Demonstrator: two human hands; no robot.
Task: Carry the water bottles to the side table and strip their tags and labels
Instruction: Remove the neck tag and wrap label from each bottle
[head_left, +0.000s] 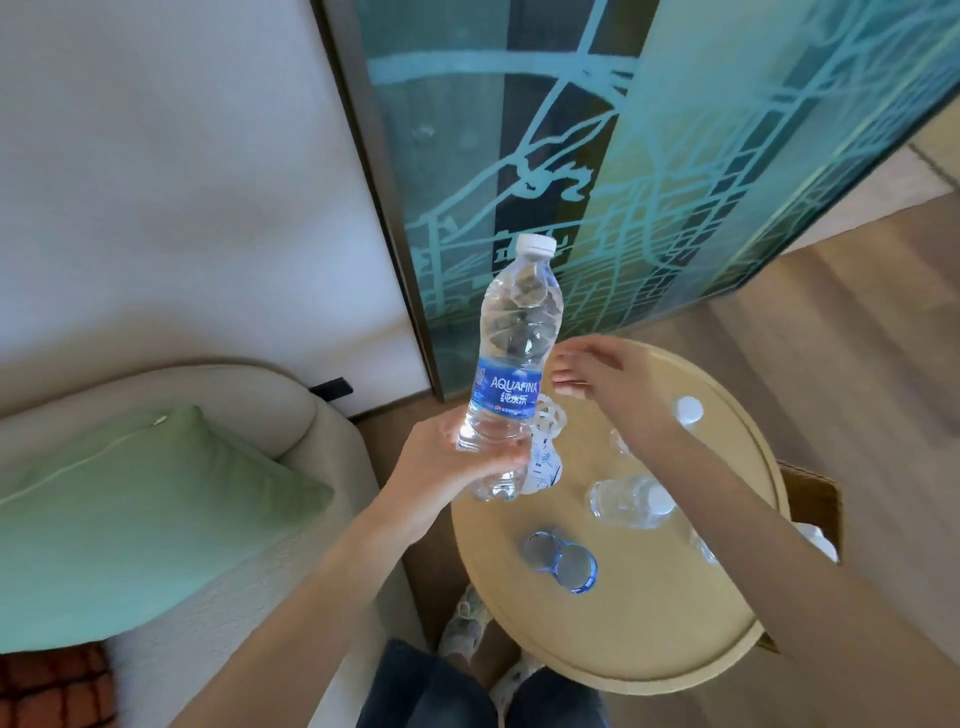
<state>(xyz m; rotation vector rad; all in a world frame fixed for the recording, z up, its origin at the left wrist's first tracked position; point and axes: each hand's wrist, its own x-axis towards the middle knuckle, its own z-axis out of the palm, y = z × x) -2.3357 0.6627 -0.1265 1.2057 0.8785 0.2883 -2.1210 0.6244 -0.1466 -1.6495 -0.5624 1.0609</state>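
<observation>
Water bottle (511, 358) is sitting in my left hand (447, 467) at the middle of the frame, and I am gripping its lower part, fingers curled round it, the white cap tilting up toward the teal patterned panel (675, 156) behind. Its blue label (506, 392) is still wrapping the body. My right hand (602, 382) is hovering just right of the label, fingers loosely spread and holding nothing, apart from the bottle. Below both hands the round side table (649, 639) is filling the lower right of the frame. A white tag (545, 452) is lying on it, partly hidden behind the bottle I am holding. Two stripped blue label rings (561, 561) are lying together near the table's near edge, and a clear bottle (631, 501) is standing at the middle; my right forearm is crossing over further bottles, hiding most of them, with one white cap (688, 410) showing beyond it. A cardboard box (815, 499) is peeking out past the table's right edge. At the left a green cushion (130, 519) is resting on a cream sofa (291, 405).
</observation>
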